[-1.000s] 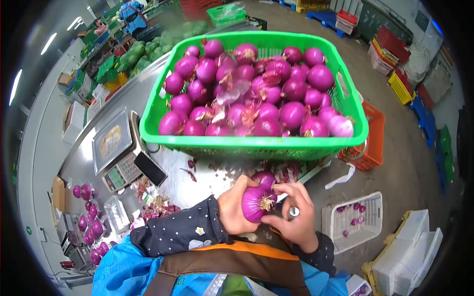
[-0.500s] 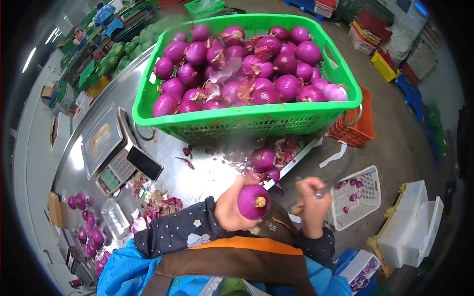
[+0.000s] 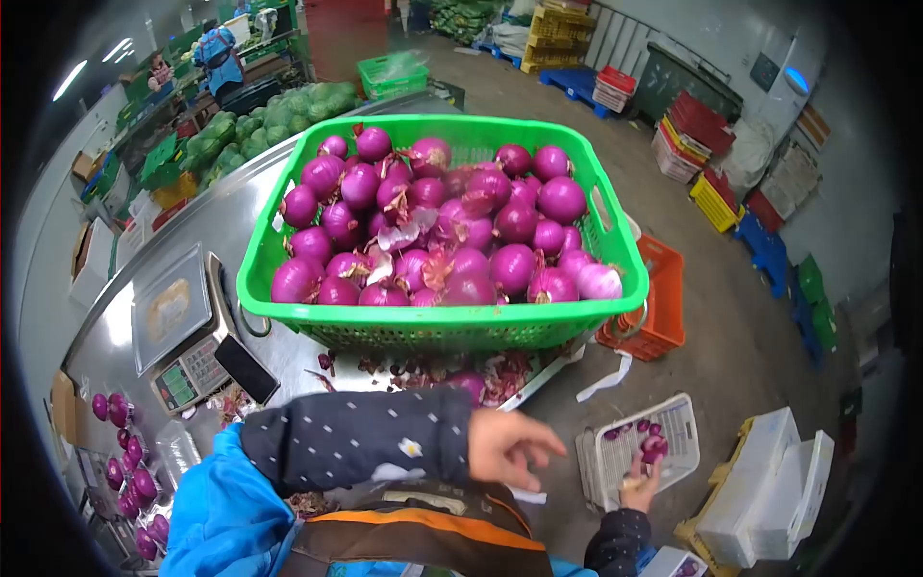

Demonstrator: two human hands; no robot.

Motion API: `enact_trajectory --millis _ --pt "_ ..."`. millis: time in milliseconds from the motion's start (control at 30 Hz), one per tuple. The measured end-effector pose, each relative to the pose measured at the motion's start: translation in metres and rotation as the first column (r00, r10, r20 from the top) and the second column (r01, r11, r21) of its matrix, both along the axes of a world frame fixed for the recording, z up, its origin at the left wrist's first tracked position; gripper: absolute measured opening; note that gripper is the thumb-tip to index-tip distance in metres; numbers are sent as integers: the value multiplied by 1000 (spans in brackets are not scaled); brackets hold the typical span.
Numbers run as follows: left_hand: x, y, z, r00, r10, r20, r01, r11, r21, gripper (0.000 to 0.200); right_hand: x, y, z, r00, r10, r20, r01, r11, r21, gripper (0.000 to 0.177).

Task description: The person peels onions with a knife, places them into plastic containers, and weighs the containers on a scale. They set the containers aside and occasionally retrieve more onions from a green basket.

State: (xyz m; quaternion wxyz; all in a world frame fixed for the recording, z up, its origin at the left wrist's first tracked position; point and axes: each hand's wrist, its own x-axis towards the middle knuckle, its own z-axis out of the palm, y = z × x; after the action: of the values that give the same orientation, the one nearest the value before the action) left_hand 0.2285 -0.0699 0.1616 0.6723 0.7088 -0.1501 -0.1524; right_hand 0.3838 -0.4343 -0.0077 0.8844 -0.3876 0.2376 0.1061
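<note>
My left hand (image 3: 510, 447) hovers open with fingers spread and nothing in it, just past the steel table's (image 3: 288, 361) front edge. My right hand (image 3: 637, 489) is low by the near rim of a white floor basket (image 3: 615, 462). A peeled red onion (image 3: 656, 446) lies in that basket at its fingertips; whether the hand grips anything is unclear. A large green basket (image 3: 433, 327) heaped with red onions (image 3: 461, 231) stands on the table ahead. One loose onion (image 3: 468, 385) sits among peelings under the basket's front.
A weighing scale (image 3: 178, 327) and a dark phone (image 3: 247, 368) lie at the table's left. Trays of packed onions (image 3: 120, 452) are at far left. An orange crate (image 3: 663, 308), white foam boxes (image 3: 769, 490) and stacked crates stand on the floor. Another person (image 3: 216, 53) works far back.
The onion has left my left hand, which is now open. My right hand has dropped down to the white floor basket. The view has tilted up and back.
</note>
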Motion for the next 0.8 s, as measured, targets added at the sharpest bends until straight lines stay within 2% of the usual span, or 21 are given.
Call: enact_trajectory --millis 33,100,133,167,200,233,267,300,333,367,433,467,533,567,633,700,767,800 --pt "12 21 22 996 77 48 -76 996 -37 56 10 -21 -21 1000 4 -6 -4 1000 -12 29" --pt "39 62 70 970 213 114 -237 930 282 47 24 -49 -58 1000 7 -28 -8 999 -43 20" --pt "57 84 71 876 225 427 -422 787 451 46 -18 0 1 996 69 49 -44 913 -405 13" --pt "77 103 68 818 295 494 -553 640 534 43 -28 29 20 991 94 -90 -120 927 -356 12" --pt "94 111 69 773 309 554 -634 416 652 41 -29 44 26 966 124 -226 -189 936 -296 11" --pt "113 115 70 728 302 616 -676 162 719 40 -27 45 1 951 182 -251 -226 960 -162 13" --pt "136 123 61 739 201 643 -666 70 743 38 -27 46 -28 933 241 -268 -257 966 -25 15" --pt "160 130 46 747 96 658 -659 -24 752 36 -29 50 -42 914 307 -266 -317 948 4 17" --pt "183 136 27 746 -17 666 -666 -69 743 30 -32 58 -50 892 369 -261 -375 927 30 18" --pt "207 144 0 711 -167 683 -703 -179 688 26 -37 67 -47 896 364 -257 -367 929 36 18" --pt "229 148 -8 742 -441 505 -663 -369 651 27 -52 80 -30 864 473 -173 -491 868 -80 19" --pt "237 150 -11 739 -449 502 -665 -365 652 27 -56 81 -24 867 466 -175 -484 872 -77 19" --pt "248 158 -16 876 -373 306 -448 -391 804 30 -61 83 -17 836 496 -236 -530 841 -110 18" --pt "247 160 -14 875 -379 300 -445 -391 806 30 -64 81 -18 837 491 -239 -525 844 -105 18" --pt "243 164 -9 875 -324 359 -458 -317 830 30 -69 81 -20 819 525 -231 -562 816 -137 17" --pt "244 161 1 901 -301 314 -410 -352 841 27 -73 85 -16 801 559 -215 -593 790 -154 16" --pt "234 155 8 810 -217 545 -586 -274 762 38 -77 90 -12 774 600 -201 -631 756 -176 15" --pt "209 141 37 745 -179 643 -667 -178 723 65 -78 96 -3 764 625 -159 -645 744 -175 15"
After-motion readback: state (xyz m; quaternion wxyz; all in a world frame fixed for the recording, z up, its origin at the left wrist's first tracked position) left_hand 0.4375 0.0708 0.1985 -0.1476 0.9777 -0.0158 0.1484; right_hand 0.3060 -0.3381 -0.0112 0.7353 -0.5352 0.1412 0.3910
